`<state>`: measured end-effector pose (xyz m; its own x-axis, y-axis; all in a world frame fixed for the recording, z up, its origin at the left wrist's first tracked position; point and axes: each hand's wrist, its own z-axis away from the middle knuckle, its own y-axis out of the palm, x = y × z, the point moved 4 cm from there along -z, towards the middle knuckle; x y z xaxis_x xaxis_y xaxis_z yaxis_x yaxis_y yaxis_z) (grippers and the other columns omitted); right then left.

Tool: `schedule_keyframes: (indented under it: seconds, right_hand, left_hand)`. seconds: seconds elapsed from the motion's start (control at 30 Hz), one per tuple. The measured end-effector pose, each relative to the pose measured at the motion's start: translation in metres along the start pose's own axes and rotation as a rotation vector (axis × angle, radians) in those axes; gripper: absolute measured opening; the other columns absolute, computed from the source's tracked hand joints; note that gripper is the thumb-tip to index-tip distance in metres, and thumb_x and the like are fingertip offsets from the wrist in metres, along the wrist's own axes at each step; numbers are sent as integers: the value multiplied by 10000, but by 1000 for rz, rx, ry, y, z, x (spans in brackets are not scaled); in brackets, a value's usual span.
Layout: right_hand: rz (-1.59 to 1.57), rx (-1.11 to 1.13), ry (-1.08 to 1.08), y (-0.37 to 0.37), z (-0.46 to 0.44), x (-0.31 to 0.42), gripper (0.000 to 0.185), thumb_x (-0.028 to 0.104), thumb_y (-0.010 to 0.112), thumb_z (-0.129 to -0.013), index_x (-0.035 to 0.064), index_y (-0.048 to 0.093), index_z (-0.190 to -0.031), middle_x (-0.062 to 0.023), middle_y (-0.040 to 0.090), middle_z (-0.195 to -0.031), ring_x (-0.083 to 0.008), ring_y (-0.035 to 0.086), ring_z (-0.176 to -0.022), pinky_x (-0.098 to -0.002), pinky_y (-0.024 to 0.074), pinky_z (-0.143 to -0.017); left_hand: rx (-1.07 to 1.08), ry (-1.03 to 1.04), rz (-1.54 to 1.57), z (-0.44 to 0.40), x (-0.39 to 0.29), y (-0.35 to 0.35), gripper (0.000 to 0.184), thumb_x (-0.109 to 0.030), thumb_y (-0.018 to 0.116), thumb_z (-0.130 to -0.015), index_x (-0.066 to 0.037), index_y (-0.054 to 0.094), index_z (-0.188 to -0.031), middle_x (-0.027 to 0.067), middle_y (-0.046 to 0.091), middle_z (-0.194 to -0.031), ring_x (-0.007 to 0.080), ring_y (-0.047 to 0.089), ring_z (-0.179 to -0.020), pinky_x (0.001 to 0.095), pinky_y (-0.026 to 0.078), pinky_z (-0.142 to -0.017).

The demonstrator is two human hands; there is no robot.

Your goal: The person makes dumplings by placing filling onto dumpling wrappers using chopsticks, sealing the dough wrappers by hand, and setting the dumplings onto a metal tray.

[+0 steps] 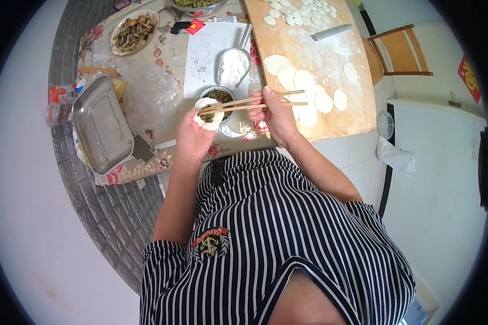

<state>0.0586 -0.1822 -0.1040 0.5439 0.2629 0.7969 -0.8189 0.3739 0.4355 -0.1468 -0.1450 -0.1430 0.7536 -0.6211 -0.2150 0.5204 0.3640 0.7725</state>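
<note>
A round dumpling wrapper (207, 124) rests in my left hand (194, 138), whose fingers curl up around its edge. Dark green filling sits on the middle of the wrapper. My right hand (276, 115) grips a pair of wooden chopsticks (238, 103), and their tips touch the filling. Just behind the wrapper stands a bowl of chopped green filling (222, 97), partly covered by the chopsticks and the wrapper. Flat wrappers (303, 80) lie overlapping on the floured wooden board (331, 59), to the right of my right hand.
A container of flour (235, 67) stands behind the filling bowl on a paper sheet. A metal tray (103, 124) is at the table's left edge. Farther back are a plate of food (134, 32) and a rolling pin (332, 32). A wooden chair (400, 51) stands right.
</note>
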Motion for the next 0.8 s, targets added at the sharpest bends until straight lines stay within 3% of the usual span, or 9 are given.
schedule_keyframes:
  seconds: [0.07,0.33,0.47,0.67,0.8]
  right_hand:
    - [106,21,50,1,-3,-7,404,347,463,-1020,-35,594,-1010,-87,603,-812,-137,644,-653,-229,571,-595]
    - [30,-10,76,-16,-6,-16,390,348,458,-1021,-20,590,-1031,-84,618,-812,-136,644,-651,-224,576,-600]
    - [-195,-149,124,-48,-12,-23,382,355,480,-1012,-11,590,-1030,-75,616,-830,-138,645,-670,-219,579,-602]
    - [-365,-286,432,-81,-22,-71,315,306,512,-1000,-1,581,-1020,-158,641,-881,-218,677,-793,-249,617,-699]
    - [-426,-281,465,-80,-30,-84,249,223,537,-990,-20,569,-1032,-186,642,-909,-242,681,-828,-278,628,-722]
  left_hand:
    - [31,-13,-4,0,1,2,404,-211,383,-1009,81,459,-1277,213,571,-1268,325,549,-1202,447,429,-1067]
    - [39,30,50,-1,-12,-3,398,-191,368,-1012,90,436,-1286,253,538,-1292,334,526,-1226,442,423,-1075]
    - [-22,126,36,-2,-30,-18,394,-181,374,-1008,95,436,-1283,259,532,-1297,337,520,-1232,439,418,-1078]
    - [-66,185,7,8,-43,-33,387,-162,389,-996,108,434,-1271,254,528,-1302,348,511,-1239,439,412,-1078]
    - [-69,192,12,13,-42,-39,385,-159,388,-996,100,435,-1277,254,528,-1303,350,511,-1239,444,412,-1076]
